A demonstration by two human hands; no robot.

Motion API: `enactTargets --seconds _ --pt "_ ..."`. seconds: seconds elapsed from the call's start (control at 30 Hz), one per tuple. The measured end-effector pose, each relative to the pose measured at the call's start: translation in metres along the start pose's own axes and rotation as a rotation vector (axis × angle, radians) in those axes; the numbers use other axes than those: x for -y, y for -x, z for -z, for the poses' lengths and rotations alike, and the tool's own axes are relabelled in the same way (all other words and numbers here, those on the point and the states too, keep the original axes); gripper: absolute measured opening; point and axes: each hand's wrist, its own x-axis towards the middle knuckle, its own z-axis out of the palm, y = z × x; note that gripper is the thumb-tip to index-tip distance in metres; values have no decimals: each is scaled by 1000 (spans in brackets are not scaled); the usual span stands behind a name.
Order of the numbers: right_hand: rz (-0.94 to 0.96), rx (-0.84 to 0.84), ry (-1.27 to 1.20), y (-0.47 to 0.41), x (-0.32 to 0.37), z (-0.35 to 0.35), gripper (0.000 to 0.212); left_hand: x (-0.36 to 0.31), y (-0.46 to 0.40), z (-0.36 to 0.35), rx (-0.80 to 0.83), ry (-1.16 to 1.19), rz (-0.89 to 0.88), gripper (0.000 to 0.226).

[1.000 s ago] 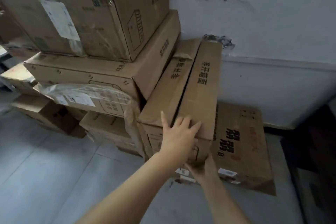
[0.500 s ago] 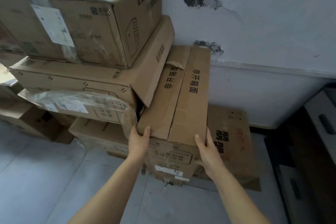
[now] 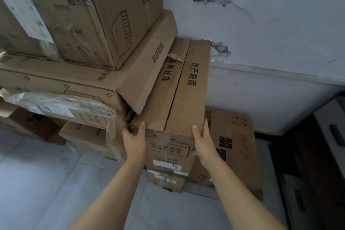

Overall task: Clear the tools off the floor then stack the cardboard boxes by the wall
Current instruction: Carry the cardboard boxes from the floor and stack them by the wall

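The narrow box (image 3: pixel 188 87) carries the printed characters 非开箱面 on each of its two top flaps. The same 非开箱面 is printed on the side of the long flat box (image 3: pixel 149 65). The top box (image 3: pixel 115 24) shows characters beginning 企业, the rest unreadable. White stickers (image 3: pixel 169 164) on the narrow box's front are illegible.

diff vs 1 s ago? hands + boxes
The left hand moved off the top of the tall box to its near left corner; the right hand came up from beneath to its near right corner. Both now grip it. The box and the stack beside it stayed as they were.
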Motion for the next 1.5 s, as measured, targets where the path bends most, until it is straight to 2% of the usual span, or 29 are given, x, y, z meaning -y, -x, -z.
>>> enactTargets --seconds 0.07,0.13,0.27,0.37,0.43,0.57,0.67,0.77,0.87,1.0,1.13,1.33,1.5 --pt "9 5 20 2 2 0 64 3 4 -4 -69 62 104 69" --pt "-3 1 42 3 2 4 65 3 5 -5 -51 78 192 74" --pt "-63 20 110 16 7 16 72 -5 11 14 56 2 176 68" --pt "24 52 240 42 16 30 71 -14 24 38 133 -11 142 60" --pt "146 75 370 69 20 44 69 -19 42 58 188 -60 81 56" --pt "364 141 608 138 7 69 73 -22 100 108 365 -216 -174 44" --pt "410 208 752 194 -28 82 62 -9 149 145 520 -346 -317 39" --pt "375 200 794 244 -70 93 53 12 186 177 634 -453 -402 43" --pt "397 60 791 282 -109 96 65 37 205 200 707 -504 -436 39" --pt "417 -229 727 323 -150 73 58 59 199 212 835 -539 -538 51" --pt "300 -531 621 370 -182 16 55 62 168 223 1050 -604 -664 53" --pt "180 -946 573 454 -220 -69 44 75 159 246 1387 -595 -912 43" --pt "-15 -1226 454 516 -234 -130 41 74 170 260 1687 -589 -928 54"
